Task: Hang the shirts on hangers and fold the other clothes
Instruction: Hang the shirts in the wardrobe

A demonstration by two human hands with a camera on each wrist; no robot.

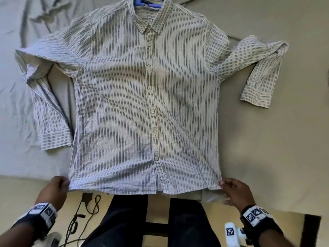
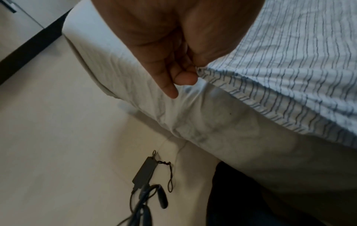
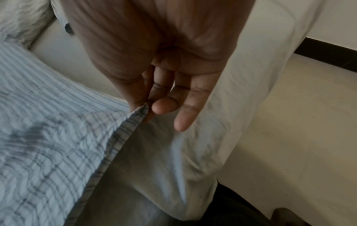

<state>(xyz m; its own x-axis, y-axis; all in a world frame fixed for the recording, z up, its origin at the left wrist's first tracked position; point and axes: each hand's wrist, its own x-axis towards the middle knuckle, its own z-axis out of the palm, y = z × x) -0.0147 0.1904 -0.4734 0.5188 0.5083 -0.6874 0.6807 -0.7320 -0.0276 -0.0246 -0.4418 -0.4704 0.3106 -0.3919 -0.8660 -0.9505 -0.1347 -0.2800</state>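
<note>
Shirt (image 1: 147, 97) lies flat on the bed (image 1: 267, 139), buttoned, on a blue hanger (image 1: 147, 1). Your left hand (image 1: 53, 190) and right hand (image 1: 235, 192) each pinch a hem corner.

Striped button-up long-sleeved shirt (image 1: 142, 104) covered most of the near middle of the pale sheeted bed (image 1: 267, 139), hem at the near edge. Its sleeves bent out and back on both sides, blocking the flanks at mid-height. Open sheet lay right of the right sleeve and below its cuff. On the left, a crumpled grey-white sheet (image 1: 16, 104) filled the space beyond the sleeve. Blue plastic hanger (image 1: 147, 2) sat in the collar at the far edge. On the floor below the left corner, a tangle of black cables with a small adapter (image 2: 144, 174) cluttered the approach.
</note>
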